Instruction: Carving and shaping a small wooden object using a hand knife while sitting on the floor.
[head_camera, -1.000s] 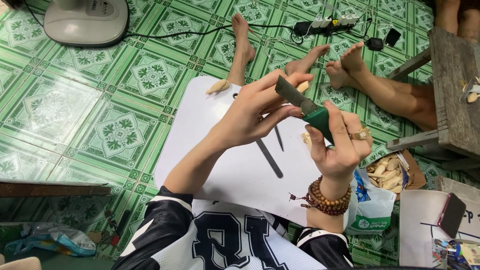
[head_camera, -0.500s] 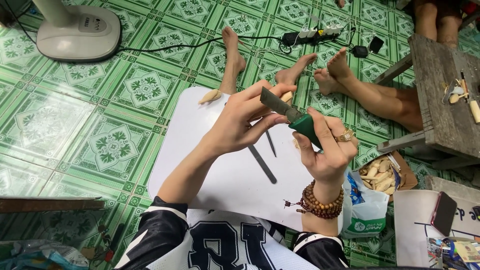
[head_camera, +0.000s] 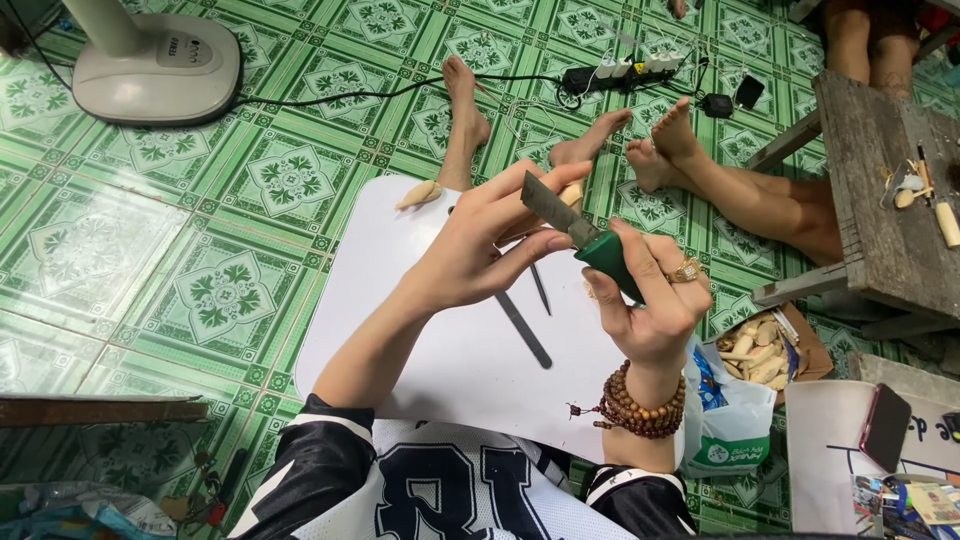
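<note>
My right hand (head_camera: 650, 295) grips a knife with a green handle (head_camera: 610, 262) and a short flat grey blade (head_camera: 547, 205) that points up and left. My left hand (head_camera: 480, 250) is curled just left of the blade, fingers closed around a small pale wooden piece (head_camera: 570, 194) that is mostly hidden; its thumb rests near the blade's base. Both hands hover over a white lap board (head_camera: 450, 340). On the board lie a carved wooden piece (head_camera: 418, 194) at the far edge and two thin dark tools (head_camera: 523, 328).
A fan base (head_camera: 160, 65) with its cable stands at top left on the green tiled floor. Another person's bare feet (head_camera: 665, 150) lie beyond the board. A wooden bench (head_camera: 885, 200) is at right, a bag of wooden pieces (head_camera: 755, 355) below it, a power strip (head_camera: 625, 70) beyond.
The view has drifted slightly, so the hands sit a little lower in frame. Both hands keep the same grip on the knife and the wooden piece.
</note>
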